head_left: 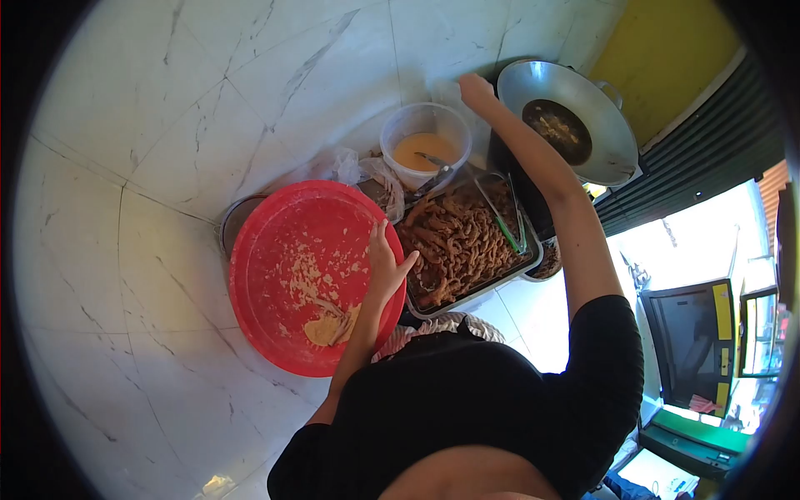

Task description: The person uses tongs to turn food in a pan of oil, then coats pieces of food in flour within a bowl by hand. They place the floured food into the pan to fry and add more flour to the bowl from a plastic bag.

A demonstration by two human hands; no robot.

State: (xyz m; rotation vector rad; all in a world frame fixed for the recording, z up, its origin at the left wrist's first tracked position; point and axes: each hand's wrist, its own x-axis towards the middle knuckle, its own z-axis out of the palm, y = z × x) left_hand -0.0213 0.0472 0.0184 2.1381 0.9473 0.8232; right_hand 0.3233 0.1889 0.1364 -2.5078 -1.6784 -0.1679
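Note:
My left hand (390, 267) rests over the right rim of a large red basin (250, 275), fingers stretched out and thumb apart. White flour-like crumbs and a pale yellowish lump (323, 330) lie in the basin. My right hand (477, 90) is reached out at the back by the wall, between a white plastic tub (398, 129) and a wok (518, 79). Its fingers are curled closed; what they hold, if anything, is hidden. A see-through plastic item (450, 93) is beside that hand. Yellowish liquid and a metal utensil (433, 160) are in the tub.
A metal tray (467, 293) of brown fried strips (462, 237) lies before my body, with green-gripped tongs (507, 233) across it. Dark oil with frying pieces (558, 132) fills the wok's bottom. A crumpled clear plastic bag (385, 187) sits between basin and tub.

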